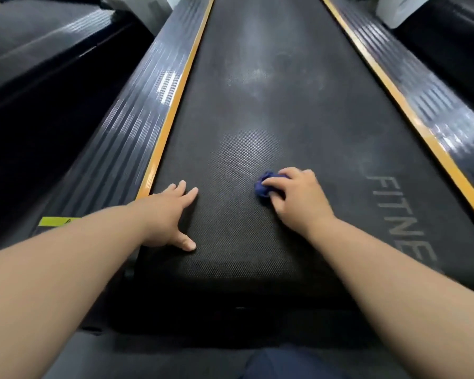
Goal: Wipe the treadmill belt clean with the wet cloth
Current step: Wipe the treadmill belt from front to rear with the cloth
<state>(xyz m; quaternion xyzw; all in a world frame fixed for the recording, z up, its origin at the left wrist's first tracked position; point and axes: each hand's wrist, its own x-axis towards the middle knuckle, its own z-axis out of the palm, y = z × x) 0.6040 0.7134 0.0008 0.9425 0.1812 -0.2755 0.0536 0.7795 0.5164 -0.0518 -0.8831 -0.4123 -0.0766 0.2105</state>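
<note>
1. Head view: blue cloth [263, 187] is seen bunched at ctr-right of frame, pressed onto treadmill belt [285, 127], well left of grey lettering [400, 214].
2. Cloth is gripped by R hand [298, 195], fingers curled over it.
3. L hand [170, 214] is laid flat on belt, lower-left of ctr, fingers straight & spread, thumb held apart.
4. Pale smears [257, 77] are seen on belt, upper ctr; belt is edged by orange strips [175, 99] both sides.
</note>
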